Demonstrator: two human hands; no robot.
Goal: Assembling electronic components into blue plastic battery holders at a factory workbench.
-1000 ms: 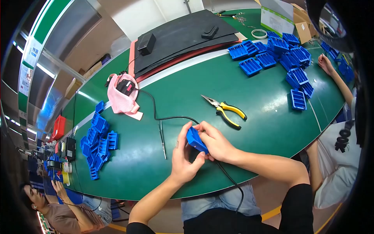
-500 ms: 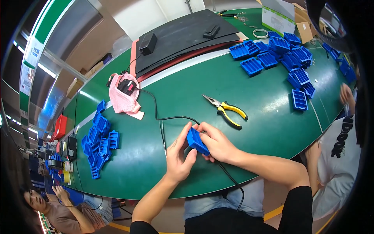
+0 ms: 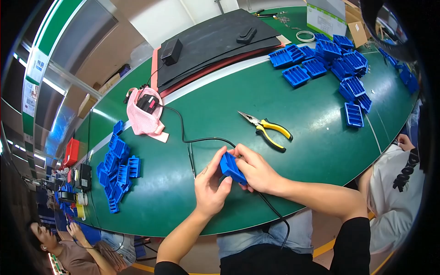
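Observation:
Both my hands hold one blue plastic box [image 3: 232,168] near the table's front edge, tilted so one side wall faces up. My left hand [image 3: 210,189] closes on its left side, with the thumb at the lower corner and fingers at the upper end. My right hand [image 3: 257,172] grips the right side, thumb pressed in over the rim; some fingertips show beneath. What lies inside the box is hidden. Beyond my right hand rest long-nose pliers [image 3: 268,130] with yellow and black handles, jaws nearly together. A thin dark tool, perhaps tweezers [image 3: 191,160], lies just left of my hands.
A black cable [image 3: 206,138] runs from a pink cloth [image 3: 143,119] under my hands and over the table edge. Blue slotted boxes [image 3: 120,149] are heaped at left, more [image 3: 327,57] at far right. Black mats [image 3: 206,46] lie at the back. Co-workers sit at both sides.
My hands and the blue box stay almost still. The person at right has lowered a hand from the table edge; the person at left has turned the head and moved a hand.

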